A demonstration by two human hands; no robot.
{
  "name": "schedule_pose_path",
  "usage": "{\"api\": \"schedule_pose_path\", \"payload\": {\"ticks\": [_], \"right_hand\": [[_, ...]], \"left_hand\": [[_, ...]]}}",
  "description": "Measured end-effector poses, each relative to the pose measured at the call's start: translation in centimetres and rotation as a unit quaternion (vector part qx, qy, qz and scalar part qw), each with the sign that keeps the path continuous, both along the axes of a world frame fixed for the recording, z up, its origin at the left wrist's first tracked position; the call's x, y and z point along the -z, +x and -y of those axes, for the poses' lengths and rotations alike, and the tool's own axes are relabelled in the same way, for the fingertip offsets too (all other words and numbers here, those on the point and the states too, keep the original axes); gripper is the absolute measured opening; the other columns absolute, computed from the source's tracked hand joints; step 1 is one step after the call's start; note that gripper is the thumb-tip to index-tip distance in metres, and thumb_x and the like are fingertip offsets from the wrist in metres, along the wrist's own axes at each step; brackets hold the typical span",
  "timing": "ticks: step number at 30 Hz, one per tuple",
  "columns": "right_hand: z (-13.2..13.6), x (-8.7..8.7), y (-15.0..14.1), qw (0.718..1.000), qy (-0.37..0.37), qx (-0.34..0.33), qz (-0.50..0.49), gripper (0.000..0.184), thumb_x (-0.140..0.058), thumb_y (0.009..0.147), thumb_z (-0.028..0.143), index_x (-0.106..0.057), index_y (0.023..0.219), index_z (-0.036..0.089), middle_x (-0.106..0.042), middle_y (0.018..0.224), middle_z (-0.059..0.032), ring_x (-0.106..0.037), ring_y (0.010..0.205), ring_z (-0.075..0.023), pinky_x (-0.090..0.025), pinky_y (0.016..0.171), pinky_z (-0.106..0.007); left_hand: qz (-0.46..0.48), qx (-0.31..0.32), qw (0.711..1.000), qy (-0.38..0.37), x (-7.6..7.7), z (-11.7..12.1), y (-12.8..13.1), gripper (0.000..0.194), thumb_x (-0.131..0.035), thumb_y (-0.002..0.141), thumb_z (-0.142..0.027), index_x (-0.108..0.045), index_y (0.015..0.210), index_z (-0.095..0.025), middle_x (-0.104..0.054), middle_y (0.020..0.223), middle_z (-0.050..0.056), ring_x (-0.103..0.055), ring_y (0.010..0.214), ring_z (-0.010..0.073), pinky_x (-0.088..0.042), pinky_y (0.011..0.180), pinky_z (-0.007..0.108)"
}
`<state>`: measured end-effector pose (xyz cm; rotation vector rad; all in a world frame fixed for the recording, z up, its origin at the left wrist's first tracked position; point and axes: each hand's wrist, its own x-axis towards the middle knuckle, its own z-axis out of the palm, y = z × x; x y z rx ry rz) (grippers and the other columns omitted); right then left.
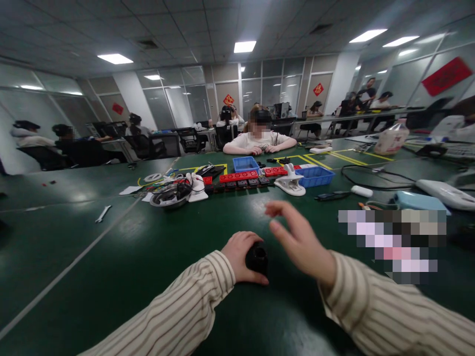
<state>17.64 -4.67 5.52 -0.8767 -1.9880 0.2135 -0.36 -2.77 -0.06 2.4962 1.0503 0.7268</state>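
My left hand [240, 254] is wrapped round a small black rounded object [258, 257] with a dark hollow in its top. It rests on the green table [178, 291], and my fingers hide part of it, so its kind is unclear. To the right, my right hand [299, 240] hovers above the table with its fingers apart and slightly blurred. Nothing lies in it. Beyond both hands stands a white clip stand [291, 182], beside a row of red and black blocks [241, 179].
A metal bowl [170, 198] of cables and a wrench [103, 213] lie to the left. Blue bins [315, 176] stand further back. At the right are a light blue box [421, 201], a white power strip [447, 194] and black cables. Across the table sits another person [260, 141].
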Motion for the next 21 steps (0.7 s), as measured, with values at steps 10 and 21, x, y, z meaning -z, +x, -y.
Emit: {"api": "schedule_pose_path", "payload": {"ticks": [10,21], "right_hand": [[0.1,3.5,-1.3,0.982,-0.103,0.001,0.16,0.019,-0.057,0.074,0.032,-0.05,0.079,0.016,-0.05,0.079,-0.004,-0.044,0.076,-0.018,-0.037,0.069,-0.033],[-0.1,3.2,-0.8,0.976,-0.022,-0.204,0.071,0.024,-0.039,0.07,0.01,-0.057,0.083,0.019,-0.063,0.085,-0.0033,-0.052,0.088,-0.0172,-0.038,0.083,-0.036]], "left_hand": [[0.011,0.006,1.0,-0.024,-0.1,-0.6,0.5,0.033,-0.074,0.05,-0.029,-0.059,0.077,-0.017,-0.054,0.086,0.003,-0.05,0.083,0.0205,-0.041,0.078,0.034],[-0.041,0.025,0.999,-0.017,0.0,-0.8,0.3,0.021,-0.072,0.053,-0.026,-0.062,0.071,-0.019,-0.056,0.09,0.002,-0.05,0.09,0.0215,-0.039,0.084,0.035]]}}
